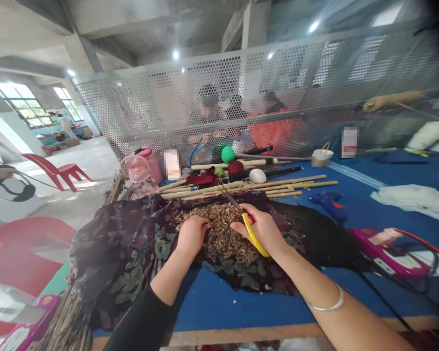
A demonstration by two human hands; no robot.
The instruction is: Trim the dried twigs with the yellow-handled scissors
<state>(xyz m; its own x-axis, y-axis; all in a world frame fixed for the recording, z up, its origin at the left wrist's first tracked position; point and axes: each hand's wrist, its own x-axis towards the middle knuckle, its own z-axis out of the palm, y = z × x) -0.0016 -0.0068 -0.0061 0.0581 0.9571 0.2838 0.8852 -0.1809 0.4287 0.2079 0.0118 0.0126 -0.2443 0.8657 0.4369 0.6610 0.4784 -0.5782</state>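
Observation:
A heap of brown chopped dry plant bits (pixel 225 239) lies on a dark floral cloth (pixel 124 253) spread over the blue table. My left hand (pixel 193 234) rests at the left side of the heap, its fingers curled into the bits; whether anything is pinched there is hidden. In my right hand (pixel 265 229) is a pair of scissors (pixel 254 235) with yellow and red handles, the dark blades pointing away to the upper left. That hand hovers at the heap's right side, thumb over the bits.
Behind the heap lie several bamboo sticks (pixel 241 187), yarn balls (pixel 236 167) and a pink bag (pixel 142 170). A blue glue gun (pixel 329 204) and a magenta power strip (pixel 388 256) are on the right. A perforated metal screen (pixel 149 107) stands behind, with people beyond it.

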